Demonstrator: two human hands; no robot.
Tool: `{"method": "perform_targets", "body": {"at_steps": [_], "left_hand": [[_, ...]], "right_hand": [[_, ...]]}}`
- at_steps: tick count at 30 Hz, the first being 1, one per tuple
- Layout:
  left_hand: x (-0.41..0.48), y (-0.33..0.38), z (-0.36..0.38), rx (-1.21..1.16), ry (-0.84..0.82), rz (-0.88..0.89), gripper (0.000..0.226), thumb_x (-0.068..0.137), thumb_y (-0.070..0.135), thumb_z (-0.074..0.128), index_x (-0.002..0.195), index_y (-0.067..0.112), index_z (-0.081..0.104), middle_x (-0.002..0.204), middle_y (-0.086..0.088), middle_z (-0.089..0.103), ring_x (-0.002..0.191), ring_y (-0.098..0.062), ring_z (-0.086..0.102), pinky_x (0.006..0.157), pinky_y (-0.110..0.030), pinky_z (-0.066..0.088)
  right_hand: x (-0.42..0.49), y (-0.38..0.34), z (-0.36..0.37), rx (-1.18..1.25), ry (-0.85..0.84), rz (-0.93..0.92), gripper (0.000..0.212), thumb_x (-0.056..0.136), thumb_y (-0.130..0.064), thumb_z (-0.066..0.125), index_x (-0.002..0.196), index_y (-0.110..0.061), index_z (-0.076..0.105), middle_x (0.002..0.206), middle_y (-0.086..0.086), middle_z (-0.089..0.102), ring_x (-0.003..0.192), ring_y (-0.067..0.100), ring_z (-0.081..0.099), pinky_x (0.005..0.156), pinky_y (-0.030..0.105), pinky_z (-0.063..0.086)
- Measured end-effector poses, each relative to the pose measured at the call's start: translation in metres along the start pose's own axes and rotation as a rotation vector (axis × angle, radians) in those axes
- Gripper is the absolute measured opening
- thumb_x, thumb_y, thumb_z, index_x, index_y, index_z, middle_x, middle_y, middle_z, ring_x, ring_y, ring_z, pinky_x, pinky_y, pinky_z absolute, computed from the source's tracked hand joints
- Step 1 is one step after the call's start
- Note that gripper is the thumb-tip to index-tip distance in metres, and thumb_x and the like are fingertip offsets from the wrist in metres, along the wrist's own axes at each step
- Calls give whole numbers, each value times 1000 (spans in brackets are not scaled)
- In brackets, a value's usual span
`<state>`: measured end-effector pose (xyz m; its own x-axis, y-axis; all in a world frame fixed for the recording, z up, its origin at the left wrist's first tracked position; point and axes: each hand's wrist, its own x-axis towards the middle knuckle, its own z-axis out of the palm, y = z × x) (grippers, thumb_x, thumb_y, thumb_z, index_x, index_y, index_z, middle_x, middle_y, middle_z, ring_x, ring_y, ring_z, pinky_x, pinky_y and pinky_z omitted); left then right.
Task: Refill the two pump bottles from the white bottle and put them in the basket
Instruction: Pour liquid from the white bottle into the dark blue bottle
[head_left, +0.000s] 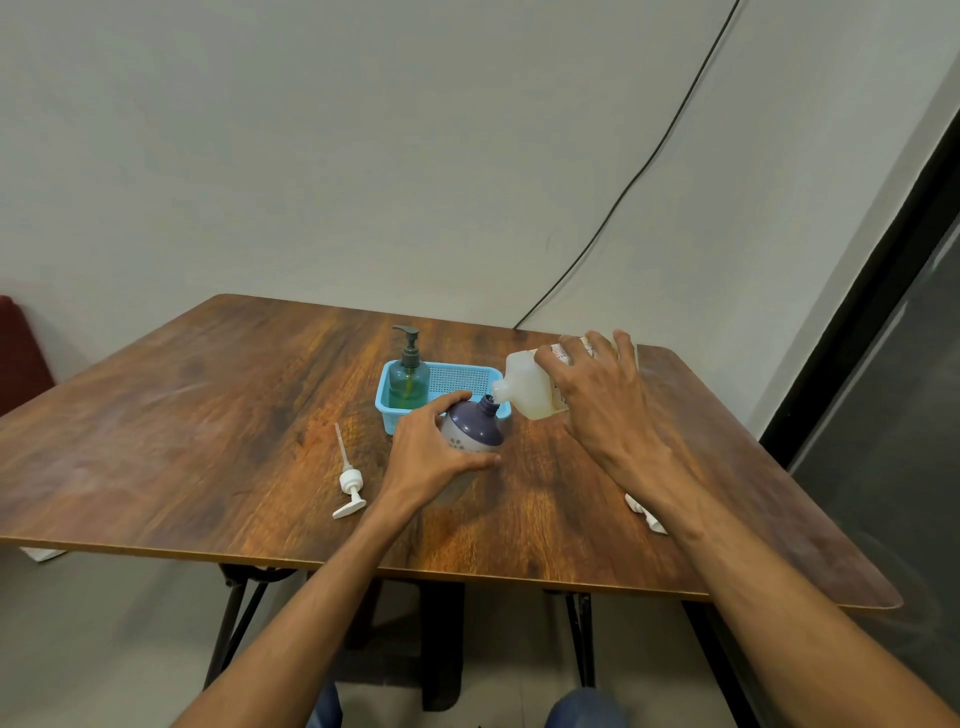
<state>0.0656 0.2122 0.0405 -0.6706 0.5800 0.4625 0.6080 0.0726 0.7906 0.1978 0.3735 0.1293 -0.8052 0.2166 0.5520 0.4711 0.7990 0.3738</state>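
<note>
The left hand (431, 457) wraps its fingers (451, 401) round the uncapped purple pump bottle (475, 426), steadying it on the bench (208, 415) before the basket (385, 397), while the right hand (597, 395) clamps the white bottle (530, 387) tipped spout-to-neck for pouring; teal pump bottle (409, 382) already in basket, loose pump (349, 480) parked aside.

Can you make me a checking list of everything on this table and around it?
Surface: brown wooden table, streaky grain.
Job's things: translucent white plastic bottle tilted, mouth at the open neck of the round purple bottle; green see-through pump bottle stands in the light blue plastic basket; white pump head lies on the table.
Clutter: small white thing, partly hidden by the right forearm.
Grips: left hand holds the purple bottle; right hand holds the white bottle.
Cables: black cable runs down the wall to the table's far edge.
Surroundings: grey wall; dark window frame at right.
</note>
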Motion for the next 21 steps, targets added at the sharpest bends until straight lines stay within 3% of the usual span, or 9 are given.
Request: {"method": "perform_targets", "body": {"at_steps": [8, 13, 18, 21], "left_hand": [[1, -1, 0, 4, 8, 1, 86, 55, 38, 96, 131, 18, 61, 124, 3, 65, 106, -7, 59, 85, -9, 43], [1, -2, -1, 9, 8, 0, 89, 55, 40, 96, 133, 17, 61, 127, 1, 65, 110, -8, 59, 91, -17, 46], [1, -1, -1, 2, 7, 0, 86, 56, 38, 96, 132, 17, 61, 126, 1, 66, 108, -7, 59, 87, -11, 43], [1, -2, -1, 3, 6, -5, 87, 56, 38, 96, 133, 16, 61, 127, 1, 65, 109, -8, 59, 90, -15, 46]], "right_hand": [[0, -1, -2, -3, -13, -3, 75, 52, -11, 93, 119, -17, 61, 114, 19, 67, 106, 42, 60, 95, 58, 41], [1, -1, -3, -7, -2, -5, 72, 55, -11, 92, 119, -17, 61, 114, 19, 67, 105, 42, 61, 95, 58, 41], [1, -2, -3, -1, -6, -7, 74, 53, -12, 94, 119, -16, 62, 114, 20, 67, 105, 43, 61, 95, 59, 42], [1, -3, -4, -4, -7, -12, 74, 52, -12, 94, 119, -16, 62, 113, 20, 68, 104, 42, 61, 95, 58, 42]]}}
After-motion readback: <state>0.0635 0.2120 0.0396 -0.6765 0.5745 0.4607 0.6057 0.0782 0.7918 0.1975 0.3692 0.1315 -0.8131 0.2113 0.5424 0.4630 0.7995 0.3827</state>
